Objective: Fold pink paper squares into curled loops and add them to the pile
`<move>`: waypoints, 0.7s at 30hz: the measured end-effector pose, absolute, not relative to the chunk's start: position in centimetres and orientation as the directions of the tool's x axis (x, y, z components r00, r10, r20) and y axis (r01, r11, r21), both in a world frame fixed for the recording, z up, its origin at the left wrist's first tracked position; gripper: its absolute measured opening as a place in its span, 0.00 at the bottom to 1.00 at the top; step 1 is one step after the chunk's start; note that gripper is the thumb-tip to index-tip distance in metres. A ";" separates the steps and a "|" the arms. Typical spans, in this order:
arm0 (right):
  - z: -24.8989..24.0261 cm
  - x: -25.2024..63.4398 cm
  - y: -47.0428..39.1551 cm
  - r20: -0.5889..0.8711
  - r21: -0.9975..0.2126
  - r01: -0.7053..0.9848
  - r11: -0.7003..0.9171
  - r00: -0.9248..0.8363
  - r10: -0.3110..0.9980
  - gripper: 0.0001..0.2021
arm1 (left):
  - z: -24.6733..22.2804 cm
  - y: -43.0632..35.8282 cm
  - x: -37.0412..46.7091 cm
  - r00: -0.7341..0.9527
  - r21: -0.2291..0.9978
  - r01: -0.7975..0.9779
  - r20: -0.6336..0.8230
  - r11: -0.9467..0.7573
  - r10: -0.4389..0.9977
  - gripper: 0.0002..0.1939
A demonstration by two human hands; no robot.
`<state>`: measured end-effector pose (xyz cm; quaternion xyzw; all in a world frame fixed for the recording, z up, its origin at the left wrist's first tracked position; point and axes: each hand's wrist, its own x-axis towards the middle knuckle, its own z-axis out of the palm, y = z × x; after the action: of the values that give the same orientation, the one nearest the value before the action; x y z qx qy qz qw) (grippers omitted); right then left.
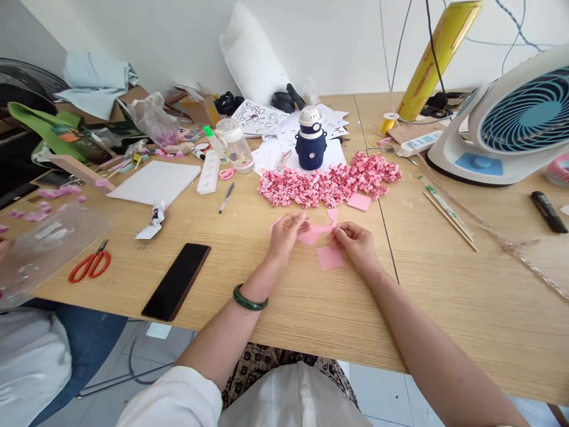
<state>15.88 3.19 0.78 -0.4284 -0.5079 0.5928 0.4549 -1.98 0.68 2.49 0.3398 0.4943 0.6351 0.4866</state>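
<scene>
Above the wooden table, my left hand (287, 232) is closed, its fingertips together over pink paper; what they hold is too small to tell. To its right, my right hand (354, 240) pinches the edge of a thin pink piece (332, 218). Between the hands lie more pink sheets (310, 236). A pink square (329, 258) rests just below the right fingertips. Beyond both hands spreads a long heap of small folded pink pieces (306, 187), with another pink square (359, 201) at its front edge.
A dark phone (176, 281), red-handled scissors (91, 264) and a pen (226, 198) lie to the left. Behind the heap stands a blue bottle (310, 142). A white fan (502, 124) and chopsticks (451, 219) are at the right. Another person sits at the left edge.
</scene>
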 end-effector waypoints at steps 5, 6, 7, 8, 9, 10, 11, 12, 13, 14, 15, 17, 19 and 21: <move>0.3 16.1 4.0 0.004 -0.995 -0.102 -0.012 -0.159 0.987 0.11 | 4.7 -4.3 -5.1 -0.515 0.983 0.049 0.178 -0.178 0.839 0.20; 0.2 16.1 4.1 0.010 -0.993 -0.117 -0.007 -0.148 0.989 0.10 | 4.5 -6.2 -5.6 -0.545 0.976 0.149 0.213 -0.156 0.811 0.20; 0.1 16.1 4.1 0.014 -0.991 -0.137 -0.005 -0.136 0.991 0.10 | 3.9 -8.2 -6.0 -0.554 0.961 0.250 0.239 -0.115 0.797 0.19; 0.1 16.0 4.1 0.017 -0.987 -0.158 -0.003 -0.125 0.992 0.10 | 3.2 -10.2 -6.3 -0.535 0.932 0.354 0.266 -0.073 0.802 0.19; 0.0 15.9 4.1 0.023 -0.984 -0.176 0.002 -0.115 0.993 0.10 | 2.2 -12.3 -6.5 -0.489 0.881 0.468 0.317 -0.062 0.812 0.18; -0.1 15.9 4.1 0.028 -0.982 -0.188 0.007 -0.108 0.994 0.11 | 1.2 -14.3 -6.6 -0.426 0.812 0.583 0.352 -0.045 0.834 0.18; -0.2 15.8 4.1 0.032 -0.981 -0.193 0.011 -0.103 0.994 0.11 | 0.1 -16.1 -6.7 -0.390 0.735 0.678 0.380 -0.017 0.838 0.19; -0.3 15.7 4.2 0.033 -0.981 -0.192 0.014 -0.099 0.995 0.12 | -1.0 -17.8 -6.7 -0.348 0.647 0.762 0.380 0.022 0.857 0.23; -0.3 15.7 4.2 0.031 -0.982 -0.187 0.012 -0.099 0.995 0.12 | -2.0 -19.2 -6.7 -0.294 0.543 0.838 0.383 0.044 0.876 0.28; -0.4 15.6 4.2 0.028 -0.984 -0.180 0.009 -0.100 0.995 0.12 | -2.9 -20.4 -6.6 -0.242 0.432 0.901 0.414 0.044 0.878 0.30; -0.5 15.6 4.2 0.025 -0.985 -0.174 0.007 -0.105 0.994 0.12 | -3.6 -21.3 -6.4 -0.198 0.346 0.937 0.428 0.043 0.882 0.30; -0.5 15.6 4.2 0.029 -0.986 -0.167 0.010 -0.116 0.993 0.12 | -4.6 -22.5 -6.1 -0.174 0.258 0.964 0.451 0.059 0.875 0.30; -0.5 15.7 4.2 0.039 -0.985 -0.169 0.018 -0.121 0.992 0.12 | -5.2 -22.9 -5.8 -0.165 0.231 0.971 0.481 0.058 0.861 0.29; -0.6 15.8 4.3 0.047 -0.983 -0.181 0.025 -0.118 0.992 0.12 | -5.5 -22.7 -5.5 -0.171 0.221 0.974 0.527 0.060 0.833 0.27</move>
<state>15.78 4.34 -0.55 -0.4125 -0.4917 0.5634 0.5202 -5.53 -22.72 -5.50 0.6306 0.7161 0.2693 -0.1308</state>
